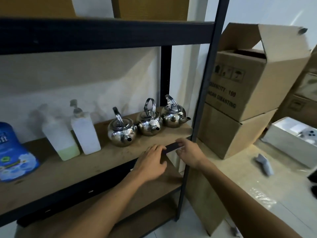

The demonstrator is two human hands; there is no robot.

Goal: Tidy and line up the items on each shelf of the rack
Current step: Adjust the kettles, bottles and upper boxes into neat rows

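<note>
On the rack's wooden shelf (103, 162) three shiny steel kettles stand in a slanted row: the left kettle (121, 133), the middle kettle (149, 124) and the right kettle (173, 117). Their spouts point different ways. Left of them are a pump bottle with yellow-green liquid (60, 140), a white pump bottle (85, 133) and a blue refill pouch (12, 152). My left hand (151, 162) lies with relaxed fingers over the shelf's front edge, in front of the kettles. My right hand (188, 153) hovers beside it at the black front rail, fingers loosely curled, holding nothing.
The black upright post (204, 93) stands just right of my hands. Stacked cardboard boxes (240, 86) sit on the floor beside the rack, with a white open box (291, 140) and a grey object (263, 164) further right. More cartons (152, 7) stand on the shelf above.
</note>
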